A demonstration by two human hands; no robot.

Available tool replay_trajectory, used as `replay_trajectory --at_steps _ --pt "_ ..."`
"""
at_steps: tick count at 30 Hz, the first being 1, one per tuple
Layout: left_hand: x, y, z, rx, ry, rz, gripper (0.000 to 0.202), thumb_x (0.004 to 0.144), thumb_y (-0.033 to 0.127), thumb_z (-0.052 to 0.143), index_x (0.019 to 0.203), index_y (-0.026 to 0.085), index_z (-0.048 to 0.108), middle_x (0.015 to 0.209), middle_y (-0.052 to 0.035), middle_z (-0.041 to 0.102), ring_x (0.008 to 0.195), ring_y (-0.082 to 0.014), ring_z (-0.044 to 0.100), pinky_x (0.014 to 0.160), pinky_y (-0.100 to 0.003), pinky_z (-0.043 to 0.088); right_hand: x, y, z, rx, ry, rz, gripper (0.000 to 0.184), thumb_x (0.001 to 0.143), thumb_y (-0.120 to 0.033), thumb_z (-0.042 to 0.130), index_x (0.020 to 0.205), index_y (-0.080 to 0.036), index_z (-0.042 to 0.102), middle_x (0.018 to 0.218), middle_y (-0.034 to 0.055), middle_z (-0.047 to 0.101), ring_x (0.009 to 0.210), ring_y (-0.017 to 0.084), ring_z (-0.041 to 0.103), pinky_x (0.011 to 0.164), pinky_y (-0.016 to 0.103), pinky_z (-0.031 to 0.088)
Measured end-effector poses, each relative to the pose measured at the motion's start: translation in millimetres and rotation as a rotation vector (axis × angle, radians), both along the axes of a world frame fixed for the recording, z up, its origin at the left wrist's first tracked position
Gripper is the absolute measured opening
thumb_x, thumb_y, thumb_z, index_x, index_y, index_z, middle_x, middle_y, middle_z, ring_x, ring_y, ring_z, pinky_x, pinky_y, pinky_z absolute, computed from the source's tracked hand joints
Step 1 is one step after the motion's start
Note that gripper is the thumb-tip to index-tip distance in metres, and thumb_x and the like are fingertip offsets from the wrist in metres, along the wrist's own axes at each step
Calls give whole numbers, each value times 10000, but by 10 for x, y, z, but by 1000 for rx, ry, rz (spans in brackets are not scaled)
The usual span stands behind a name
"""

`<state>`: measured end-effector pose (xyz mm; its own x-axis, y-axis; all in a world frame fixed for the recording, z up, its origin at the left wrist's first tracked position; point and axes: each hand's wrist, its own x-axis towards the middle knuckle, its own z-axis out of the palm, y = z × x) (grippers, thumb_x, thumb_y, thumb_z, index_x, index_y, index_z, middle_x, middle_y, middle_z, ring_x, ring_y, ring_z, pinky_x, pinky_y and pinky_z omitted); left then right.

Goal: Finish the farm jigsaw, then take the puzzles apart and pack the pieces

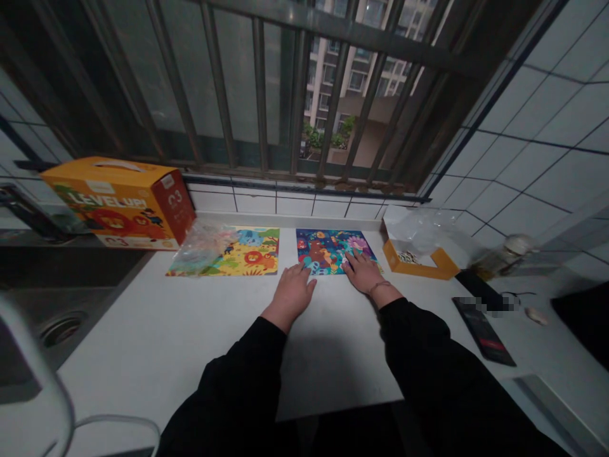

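Observation:
A dark blue picture board [328, 244] with colourful animal drawings, perhaps a jigsaw puzzle, lies flat on the white counter in front of me. My left hand [292, 292] rests at its lower left corner, thumb apart and fingertips at the edge. Across the lower right part of the board, my right hand [364, 273] lies with its fingers spread. Any small piece under the fingertips cannot be made out. To the left is a yellow picture board [259, 251] with a lion and an elephant. A crumpled clear plastic bag [200, 251] covers its left side.
An orange "LEVEL UP!" box [124, 206] stands at the back left beside the sink [61, 327]. To the right are an open yellow-edged box [423, 270] with plastic wrap, a glass jar [507, 257] and a phone [483, 330]. A barred window [257, 95] is behind.

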<state>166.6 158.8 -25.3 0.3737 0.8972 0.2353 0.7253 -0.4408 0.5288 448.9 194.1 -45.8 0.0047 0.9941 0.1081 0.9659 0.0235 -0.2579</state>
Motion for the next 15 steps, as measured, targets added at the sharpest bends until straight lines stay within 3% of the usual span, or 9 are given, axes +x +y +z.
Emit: replay_trajectory --at_steps 3,6,8,11,15 --pt "-52 -94 127 -4 25 -15 308 1062 334 542 1147 149 773 1323 -246 724 1288 -401 652 1151 -514 473 10 -233 -59 -5 -7 20 621 1083 -542 530 1629 -247 554 1735 185 472 1589 444 444 1253 708 368" --pt "-130 -148 237 -33 69 37 312 1070 366 518 978 190 758 1083 -188 744 1062 -358 696 974 -459 533 23 -478 -12 93 -2 63 520 1066 -560 567 1527 -335 652 1606 119 629 1478 385 575 1204 629 465" --pt "-177 -147 272 -51 55 131 289 1062 361 531 959 194 742 1035 -173 739 1000 -333 701 920 -428 532 20 -568 89 124 16 72 431 1086 -581 523 1349 -340 765 1405 114 751 1321 353 678 1131 551 529" --pt "-208 -88 268 -80 30 274 255 1046 326 551 1022 165 747 1055 -186 755 1034 -329 715 928 -407 524 34 -508 300 73 32 -105 569 1137 -560 359 1099 -236 824 1105 183 804 1112 344 750 1028 466 560" --pt "-176 30 225 -114 -24 311 289 1056 309 543 1166 131 743 1158 -216 780 1115 -342 730 963 -411 521 103 -188 461 43 9 -348 514 1107 -453 428 1224 -90 772 1227 306 756 1187 421 727 1038 514 535"
